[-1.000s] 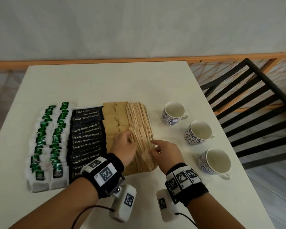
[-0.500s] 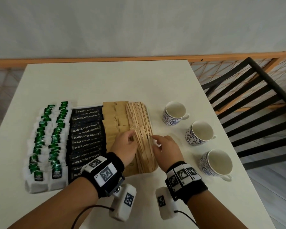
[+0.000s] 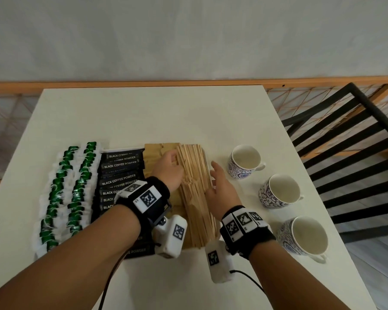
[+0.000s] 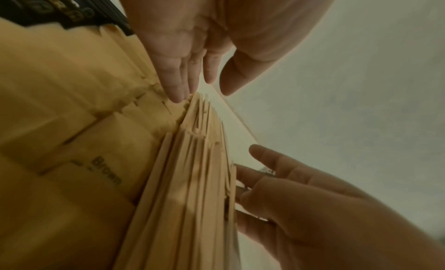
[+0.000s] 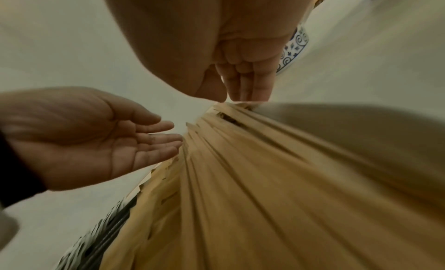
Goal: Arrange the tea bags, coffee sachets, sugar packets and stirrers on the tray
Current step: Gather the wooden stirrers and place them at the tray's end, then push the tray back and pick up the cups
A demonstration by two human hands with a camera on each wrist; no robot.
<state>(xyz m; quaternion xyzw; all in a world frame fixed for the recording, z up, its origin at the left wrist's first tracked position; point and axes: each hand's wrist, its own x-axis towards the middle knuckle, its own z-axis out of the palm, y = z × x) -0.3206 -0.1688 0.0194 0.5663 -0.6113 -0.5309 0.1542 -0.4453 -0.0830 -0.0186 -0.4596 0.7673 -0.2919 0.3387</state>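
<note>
Both hands over the stirrers (image 3: 194,191) at the R end of the tray (image 3: 207,157). Left hand (image 3: 168,170) flat, fingers straight and together, lying along the L edge of the stirrer row, on the seam w/ the sugar packets (image 3: 152,153); holds nothing. In left wrist view its fingertips (image 4: 177,91) touch down right where brown packets meet the sticks, thumb apart. Right hand (image 3: 220,186) also spread, palm facing the sticks, fingers straight, just beside the R edge of the row; grips nothing, can't tell if it actually touches the wood. Stirrers lie lengthwise, front-to-back, packed side by side, a few crooked mid-row. Sugar packets: brown paper, overlapping, directly L of stirrers. Next L, coffee sachets (image 3: 119,175), black, "BLACK COFFEE POWDER" print, stacked in a column, partly hidden by the L wrist band. Far L, tea bags (image 3: 70,191), white w/ green tags, two columns; can't tell if they sit on the tray or on the bench (image 3: 143,113). Three blue-patterned cups (image 3: 280,191) in a diagonal on the bench, R of the tray, apart from the right hand. Black chair (image 3: 349,139) beside the bench on the R.
</note>
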